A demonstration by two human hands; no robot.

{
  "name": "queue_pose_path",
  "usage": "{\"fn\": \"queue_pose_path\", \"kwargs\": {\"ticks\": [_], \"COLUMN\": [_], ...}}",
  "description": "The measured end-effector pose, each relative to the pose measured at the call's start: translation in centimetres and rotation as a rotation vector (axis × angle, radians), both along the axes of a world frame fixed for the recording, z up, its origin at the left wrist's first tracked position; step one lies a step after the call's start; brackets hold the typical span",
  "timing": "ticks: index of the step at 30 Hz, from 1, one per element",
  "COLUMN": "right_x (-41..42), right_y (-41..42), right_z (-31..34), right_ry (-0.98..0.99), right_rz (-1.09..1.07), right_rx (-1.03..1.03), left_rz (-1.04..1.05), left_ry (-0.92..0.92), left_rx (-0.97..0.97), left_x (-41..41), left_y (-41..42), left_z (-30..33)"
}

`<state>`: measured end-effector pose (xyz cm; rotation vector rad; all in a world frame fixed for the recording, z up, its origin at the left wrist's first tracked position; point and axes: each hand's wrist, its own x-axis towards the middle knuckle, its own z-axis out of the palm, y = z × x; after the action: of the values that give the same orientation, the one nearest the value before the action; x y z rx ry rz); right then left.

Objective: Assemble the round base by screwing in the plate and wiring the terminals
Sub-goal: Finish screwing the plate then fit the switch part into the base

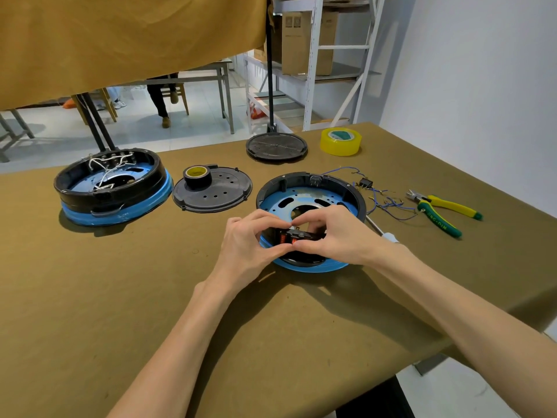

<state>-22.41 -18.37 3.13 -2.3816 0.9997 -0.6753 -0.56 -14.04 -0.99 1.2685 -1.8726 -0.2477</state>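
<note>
The round base [312, 203] lies open side up; both hands [297, 236] pinch a black switch block [297, 236] at its near rim.

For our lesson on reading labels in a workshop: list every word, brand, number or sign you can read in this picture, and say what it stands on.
"JING-DIN", as far as it can be made out: on the green handle of the pliers.
Printing on the cardboard boxes on the shelf: too small and blurred to read.
Green label inside the yellow tape roll: not readable.
Nothing else carries readable text.
</note>
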Motion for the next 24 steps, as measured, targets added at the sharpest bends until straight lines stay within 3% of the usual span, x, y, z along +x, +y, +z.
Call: {"fn": "queue_pose_path", "kwargs": {"ticks": [8, 16, 24], "right_x": [-0.10, -0.15, 0.27], "right_y": [0.77, 0.91, 0.48], "right_z": [-0.76, -0.65, -0.49], "right_ry": [-0.054, 0.081, 0.147], "right_rz": [-0.016, -0.028, -0.104], "right_rx": [-0.104, -0.122, -0.123], "left_rz": [-0.067, 0.021, -0.058], "left_ry": [-0.004, 0.008, 0.032], "left_rx": [0.019, 0.001, 0.092], "left_x": [0.69, 0.10, 0.56], "left_y": [0.01, 0.35, 0.14], "left_z": [0.35, 0.36, 0.63]}}
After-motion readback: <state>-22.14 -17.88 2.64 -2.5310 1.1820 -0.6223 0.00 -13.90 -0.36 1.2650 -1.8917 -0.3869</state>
